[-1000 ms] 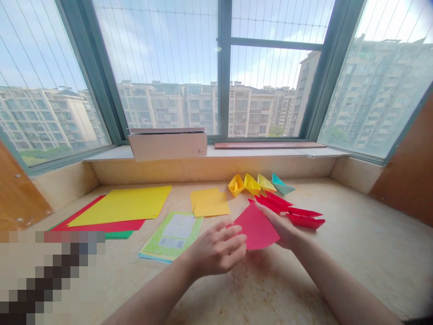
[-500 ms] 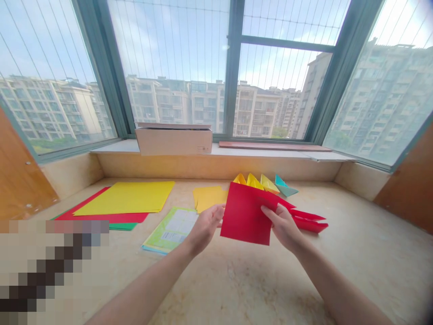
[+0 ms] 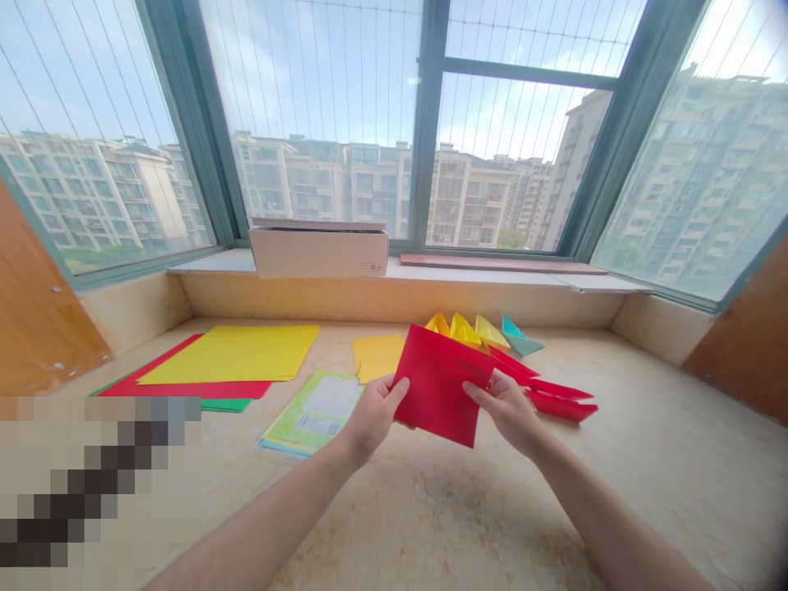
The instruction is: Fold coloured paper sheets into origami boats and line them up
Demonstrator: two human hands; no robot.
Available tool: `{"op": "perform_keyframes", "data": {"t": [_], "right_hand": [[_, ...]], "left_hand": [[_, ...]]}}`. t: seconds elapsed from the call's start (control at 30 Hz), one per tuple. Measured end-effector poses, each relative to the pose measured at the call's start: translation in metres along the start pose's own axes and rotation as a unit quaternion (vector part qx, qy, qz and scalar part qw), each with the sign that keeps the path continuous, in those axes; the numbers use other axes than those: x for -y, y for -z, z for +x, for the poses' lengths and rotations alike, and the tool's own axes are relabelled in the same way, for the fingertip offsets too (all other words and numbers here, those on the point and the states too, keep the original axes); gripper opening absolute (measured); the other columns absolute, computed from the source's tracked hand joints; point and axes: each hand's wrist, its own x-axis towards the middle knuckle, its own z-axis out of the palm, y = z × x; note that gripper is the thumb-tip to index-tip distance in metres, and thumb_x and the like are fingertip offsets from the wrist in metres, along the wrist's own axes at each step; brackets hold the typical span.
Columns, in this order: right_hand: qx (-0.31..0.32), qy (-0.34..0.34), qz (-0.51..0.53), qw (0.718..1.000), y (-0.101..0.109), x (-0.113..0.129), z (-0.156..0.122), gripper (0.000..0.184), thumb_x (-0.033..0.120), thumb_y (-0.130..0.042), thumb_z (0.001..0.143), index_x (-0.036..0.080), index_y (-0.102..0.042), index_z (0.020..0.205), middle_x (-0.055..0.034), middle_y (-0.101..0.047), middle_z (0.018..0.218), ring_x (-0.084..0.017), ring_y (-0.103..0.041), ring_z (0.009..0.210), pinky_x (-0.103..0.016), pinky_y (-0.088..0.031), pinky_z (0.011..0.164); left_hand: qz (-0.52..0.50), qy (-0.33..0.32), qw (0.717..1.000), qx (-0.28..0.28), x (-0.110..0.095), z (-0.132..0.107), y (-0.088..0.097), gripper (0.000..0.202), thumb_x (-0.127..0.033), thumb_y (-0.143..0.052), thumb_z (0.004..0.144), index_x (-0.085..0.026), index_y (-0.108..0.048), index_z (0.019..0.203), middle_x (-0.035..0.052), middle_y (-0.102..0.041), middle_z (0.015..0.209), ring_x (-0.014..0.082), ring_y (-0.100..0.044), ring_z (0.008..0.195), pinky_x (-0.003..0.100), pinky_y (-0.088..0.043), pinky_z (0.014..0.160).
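A square of red paper (image 3: 438,386) is held up in front of me above the stone counter, slightly tilted. My left hand (image 3: 382,410) pinches its left edge, thumb on the front face and fingers behind. On the opposite edge, my right hand (image 3: 501,404) grips it the same way, its fingers partly hidden by the sheet. Just behind and to the right lie folded red paper pieces (image 3: 563,400). Beyond the sheet stand yellow paper boats (image 3: 465,330), a pale yellow boat (image 3: 491,332) and a teal paper boat (image 3: 522,338).
Large yellow sheets (image 3: 240,353) overlap red sheets (image 3: 185,392) and green paper (image 3: 227,405) at the left. A green-labelled paper pack (image 3: 311,414) and smaller orange-yellow sheets (image 3: 377,357) lie nearer the middle. A white box (image 3: 317,252) stands on the window sill.
My left hand has closed on the left edge of the red paper, its thumb now on the front. The sheet has shifted slightly left and tilted, with my right hand still holding it.
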Motion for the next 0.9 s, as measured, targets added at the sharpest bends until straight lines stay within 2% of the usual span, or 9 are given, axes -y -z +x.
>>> {"op": "perform_keyframes", "data": {"t": [0.2, 0.3, 0.4, 0.47, 0.6, 0.77, 0.9], "right_hand": [[0.058, 0.072, -0.137, 0.986, -0.001, 0.003, -0.006, 0.032, 0.035, -0.067, 0.087, 0.031, -0.074, 0.117, -0.005, -0.065, 0.134, -0.031, -0.055, 0.129, -0.049, -0.046, 0.108], [0.07, 0.08, -0.152, 0.983, -0.003, 0.006, -0.008, 0.027, 0.034, -0.063, 0.089, 0.032, -0.077, 0.112, -0.0051, -0.065, 0.134, -0.032, -0.056, 0.128, -0.049, -0.048, 0.105], [0.055, 0.083, -0.152, 0.983, -0.002, 0.006, -0.009, 0.021, 0.036, -0.065, 0.088, 0.031, -0.081, 0.102, -0.0063, -0.068, 0.128, -0.033, -0.058, 0.125, -0.05, -0.048, 0.105], [0.025, 0.075, -0.132, 0.988, 0.0, 0.003, -0.008, 0.021, 0.039, -0.068, 0.087, 0.031, -0.081, 0.101, -0.0068, -0.071, 0.124, -0.034, -0.06, 0.122, -0.051, -0.05, 0.102], [-0.017, 0.027, -0.039, 0.999, 0.001, 0.0, -0.005, 0.032, 0.046, -0.072, 0.084, 0.027, -0.077, 0.109, -0.008, -0.075, 0.114, -0.034, -0.069, 0.106, -0.05, -0.058, 0.09], [0.014, -0.015, -0.017, 1.0, 0.003, 0.003, -0.005, 0.037, 0.044, -0.081, 0.076, 0.023, -0.077, 0.107, -0.0086, -0.077, 0.11, -0.033, -0.071, 0.1, -0.051, -0.059, 0.09], [0.038, -0.006, -0.068, 0.997, 0.008, 0.007, -0.006, 0.038, 0.046, -0.082, 0.074, 0.026, -0.079, 0.106, -0.01, -0.077, 0.111, -0.035, -0.07, 0.104, -0.053, -0.058, 0.09]], "left_hand": [[-0.051, 0.014, 0.998, -0.022, 0.004, 0.003, 0.001, 0.049, -0.057, -0.069, 0.08, -0.01, -0.07, 0.095, 0.0077, -0.073, 0.074, 0.0165, -0.063, 0.056, 0.025, -0.047, 0.049], [-0.07, 0.001, 0.997, -0.011, 0.005, 0.005, 0.004, 0.049, -0.06, -0.067, 0.081, -0.012, -0.069, 0.088, 0.0062, -0.072, 0.074, 0.0153, -0.062, 0.057, 0.023, -0.046, 0.05], [-0.021, -0.008, 0.999, -0.022, 0.004, 0.006, 0.009, 0.049, -0.061, -0.069, 0.079, -0.013, -0.065, 0.079, 0.0029, -0.068, 0.065, 0.0118, -0.059, 0.052, 0.02, -0.042, 0.047], [0.016, -0.006, 1.0, -0.019, 0.001, 0.005, 0.01, 0.05, -0.063, -0.068, 0.079, -0.013, -0.066, 0.085, 0.003, -0.069, 0.066, 0.0123, -0.06, 0.051, 0.019, -0.041, 0.045], [0.005, -0.003, 0.999, 0.04, -0.004, 0.001, 0.007, 0.05, -0.055, -0.075, 0.077, -0.015, -0.065, 0.106, 0.0062, -0.075, 0.077, 0.0191, -0.069, 0.062, 0.025, -0.05, 0.054], [-0.025, -0.006, 0.998, 0.049, -0.004, 0.002, 0.006, 0.044, -0.047, -0.078, 0.076, -0.015, -0.067, 0.103, 0.0076, -0.077, 0.083, 0.0234, -0.073, 0.074, 0.033, -0.056, 0.07], [-0.03, -0.017, 0.998, 0.056, -0.004, 0.003, 0.009, 0.041, -0.046, -0.078, 0.077, -0.014, -0.068, 0.099, 0.0073, -0.076, 0.081, 0.0231, -0.072, 0.075, 0.031, -0.055, 0.069]]}}
